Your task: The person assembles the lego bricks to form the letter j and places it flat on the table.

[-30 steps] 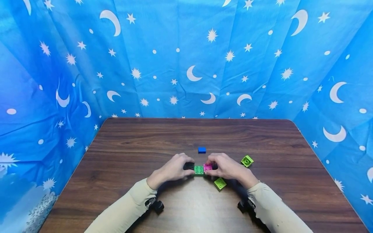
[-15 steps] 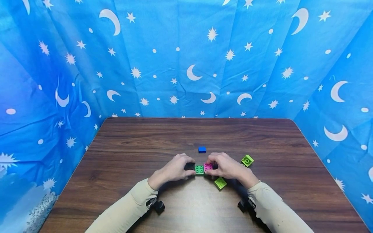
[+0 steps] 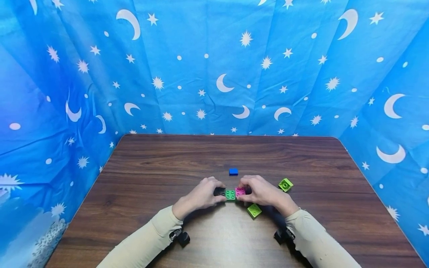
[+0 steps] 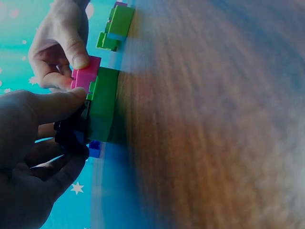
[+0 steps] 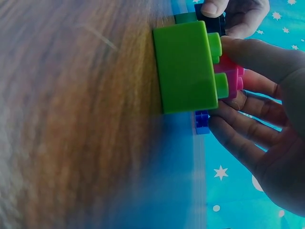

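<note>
In the head view, a green brick (image 3: 230, 195) lies on the table with studs up, between both hands. My left hand (image 3: 201, 194) grips a black brick (image 4: 74, 128) at the green brick's left end, thumb at the near side. My right hand (image 3: 258, 190) pinches a pink brick (image 3: 240, 192) at its right end between thumb and fingers. From the left wrist view, the pink and black bricks stand higher than the green brick's top, at its studs. Whether they are fully pressed down is hidden. The fingers cover much of the black brick.
A blue brick (image 3: 233, 171) lies beyond the hands. One lime-green brick (image 3: 254, 211) rests close below my right hand; another lime-green brick (image 3: 285, 185), tipped with its hollow underside showing, lies to its right. A blue star-patterned cloth (image 3: 207, 67) surrounds the wooden table (image 3: 151, 156).
Both hands keep their holds on the black and pink bricks. The whole scene shifts very slightly to the right in view; the bricks keep nearly the same arrangement.
</note>
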`<action>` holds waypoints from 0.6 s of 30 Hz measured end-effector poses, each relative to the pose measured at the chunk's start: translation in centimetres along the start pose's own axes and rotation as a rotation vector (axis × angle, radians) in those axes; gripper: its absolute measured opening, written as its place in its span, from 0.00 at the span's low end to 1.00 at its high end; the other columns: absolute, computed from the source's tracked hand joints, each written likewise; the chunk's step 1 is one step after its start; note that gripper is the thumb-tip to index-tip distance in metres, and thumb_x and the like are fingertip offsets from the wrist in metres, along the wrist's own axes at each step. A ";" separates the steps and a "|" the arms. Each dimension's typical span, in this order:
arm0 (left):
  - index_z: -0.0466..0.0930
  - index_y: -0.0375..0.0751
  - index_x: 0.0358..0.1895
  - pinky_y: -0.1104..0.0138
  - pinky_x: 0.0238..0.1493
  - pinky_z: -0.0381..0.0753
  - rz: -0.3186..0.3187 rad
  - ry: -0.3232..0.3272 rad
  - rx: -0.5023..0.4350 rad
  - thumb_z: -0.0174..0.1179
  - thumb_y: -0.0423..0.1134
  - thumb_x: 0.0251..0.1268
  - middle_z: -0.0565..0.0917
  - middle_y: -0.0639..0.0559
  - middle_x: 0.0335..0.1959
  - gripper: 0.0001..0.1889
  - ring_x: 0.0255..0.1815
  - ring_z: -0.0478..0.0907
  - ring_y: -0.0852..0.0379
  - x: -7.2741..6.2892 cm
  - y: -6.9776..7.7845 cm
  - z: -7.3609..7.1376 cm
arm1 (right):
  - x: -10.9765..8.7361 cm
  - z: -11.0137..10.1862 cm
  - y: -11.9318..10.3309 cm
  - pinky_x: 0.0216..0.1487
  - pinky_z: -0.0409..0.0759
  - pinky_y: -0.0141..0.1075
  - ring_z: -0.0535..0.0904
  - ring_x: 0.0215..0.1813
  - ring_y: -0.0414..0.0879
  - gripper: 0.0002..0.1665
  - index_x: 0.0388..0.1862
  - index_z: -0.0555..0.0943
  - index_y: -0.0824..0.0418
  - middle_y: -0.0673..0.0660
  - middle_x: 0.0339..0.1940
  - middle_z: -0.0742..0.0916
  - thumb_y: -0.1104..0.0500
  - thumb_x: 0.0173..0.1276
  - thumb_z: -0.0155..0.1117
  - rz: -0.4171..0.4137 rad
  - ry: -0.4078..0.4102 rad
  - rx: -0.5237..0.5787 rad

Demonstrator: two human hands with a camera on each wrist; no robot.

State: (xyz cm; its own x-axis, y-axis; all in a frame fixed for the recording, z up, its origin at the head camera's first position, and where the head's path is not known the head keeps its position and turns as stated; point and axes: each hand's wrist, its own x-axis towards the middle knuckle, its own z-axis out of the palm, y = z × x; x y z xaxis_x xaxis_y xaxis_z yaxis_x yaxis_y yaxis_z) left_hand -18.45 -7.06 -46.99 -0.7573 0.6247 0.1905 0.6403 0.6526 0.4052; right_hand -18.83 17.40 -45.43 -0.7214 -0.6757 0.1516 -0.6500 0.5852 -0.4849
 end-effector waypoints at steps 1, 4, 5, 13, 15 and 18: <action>0.85 0.40 0.48 0.64 0.48 0.78 0.002 0.004 0.001 0.71 0.48 0.56 0.87 0.52 0.40 0.20 0.43 0.79 0.57 0.0 0.0 0.0 | 0.0 0.0 -0.1 0.35 0.75 0.30 0.77 0.33 0.38 0.10 0.36 0.82 0.52 0.43 0.33 0.82 0.50 0.61 0.72 0.004 -0.001 -0.003; 0.85 0.39 0.47 0.64 0.46 0.78 0.008 0.009 0.001 0.71 0.48 0.55 0.87 0.52 0.39 0.20 0.42 0.79 0.58 -0.1 0.0 0.0 | 0.1 0.0 -0.2 0.35 0.76 0.30 0.78 0.33 0.39 0.10 0.36 0.82 0.52 0.44 0.33 0.82 0.50 0.61 0.72 0.015 -0.006 -0.012; 0.85 0.39 0.47 0.64 0.45 0.78 0.011 0.009 0.003 0.71 0.48 0.55 0.87 0.52 0.39 0.20 0.42 0.79 0.58 0.0 0.1 -0.1 | 0.1 0.0 -0.3 0.35 0.76 0.30 0.78 0.34 0.39 0.11 0.36 0.82 0.52 0.44 0.33 0.82 0.50 0.61 0.72 0.018 -0.007 -0.015; 0.86 0.39 0.46 0.63 0.44 0.78 0.009 0.010 0.015 0.72 0.47 0.55 0.87 0.52 0.38 0.19 0.40 0.79 0.57 0.0 0.3 -0.4 | 0.0 0.0 -0.6 0.36 0.77 0.31 0.78 0.34 0.37 0.11 0.37 0.82 0.52 0.43 0.34 0.83 0.49 0.61 0.72 0.023 0.011 -0.052; 0.86 0.40 0.46 0.63 0.44 0.78 0.004 0.005 0.016 0.71 0.47 0.55 0.87 0.52 0.37 0.19 0.40 0.78 0.57 0.0 0.4 -0.4 | 0.0 0.0 -0.5 0.37 0.77 0.32 0.78 0.35 0.37 0.12 0.38 0.82 0.52 0.43 0.34 0.84 0.49 0.61 0.72 0.028 0.011 -0.062; 0.86 0.40 0.45 0.64 0.43 0.78 -0.010 -0.012 0.014 0.71 0.48 0.55 0.86 0.52 0.37 0.19 0.39 0.78 0.58 0.1 0.5 -0.4 | 0.0 0.1 -0.4 0.38 0.78 0.33 0.78 0.36 0.37 0.13 0.40 0.82 0.52 0.42 0.35 0.84 0.48 0.60 0.72 0.031 0.003 -0.073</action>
State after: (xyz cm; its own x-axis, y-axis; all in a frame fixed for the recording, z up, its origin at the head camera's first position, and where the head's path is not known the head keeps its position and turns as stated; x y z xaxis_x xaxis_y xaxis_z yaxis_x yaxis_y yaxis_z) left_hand -18.27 -6.87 -46.45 -0.7622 0.6231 0.1754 0.6343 0.6649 0.3944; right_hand -18.51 17.15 -45.38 -0.7424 -0.6551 0.1403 -0.6427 0.6373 -0.4252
